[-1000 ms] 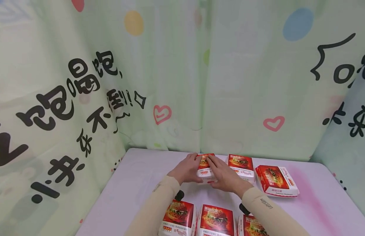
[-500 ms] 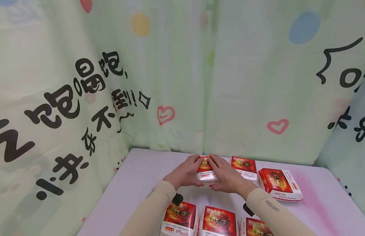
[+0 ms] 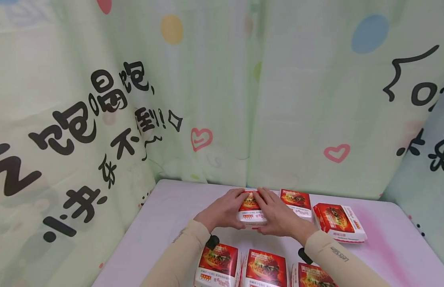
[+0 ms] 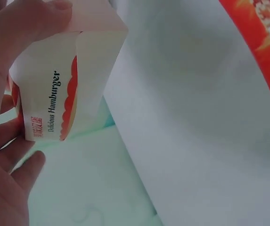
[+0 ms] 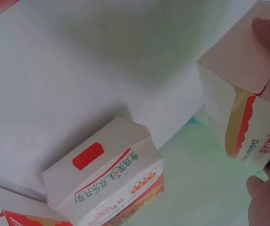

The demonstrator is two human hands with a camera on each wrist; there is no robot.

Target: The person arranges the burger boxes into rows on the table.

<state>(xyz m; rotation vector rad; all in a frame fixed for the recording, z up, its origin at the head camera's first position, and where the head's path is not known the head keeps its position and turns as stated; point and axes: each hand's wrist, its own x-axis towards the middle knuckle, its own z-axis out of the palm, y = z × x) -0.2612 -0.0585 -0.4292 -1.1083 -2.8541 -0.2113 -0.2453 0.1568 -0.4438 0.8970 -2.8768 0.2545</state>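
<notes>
Both hands hold a red-and-white hamburger box point(image 3: 251, 209) near the back of the table, one from each side. The left hand point(image 3: 222, 210) has its thumb at the front and its fingers over the far side; the left wrist view shows the white wall point(image 4: 50, 94) printed "Delicious Hamburger". The right hand point(image 3: 281, 213) mirrors this grip, thumb on the near face and fingertips at the top. In the right wrist view, the held box point(image 5: 243, 108) appears raised over the table surface. Part of its printed lid is hidden under the fingers.
To the right stand two more hamburger boxes, one upright-facing point(image 3: 296, 203) and one turned at an angle point(image 3: 341, 223). Along the front is a row of three: left point(image 3: 218, 261), middle point(image 3: 266, 267) and right point(image 3: 311, 276). A printed curtain point(image 3: 225, 99) hangs behind the table point(image 3: 164, 223).
The held box and both hands have come slightly nearer, and more of the box's white front shows. The head view has shifted a little. The other boxes stay in place.
</notes>
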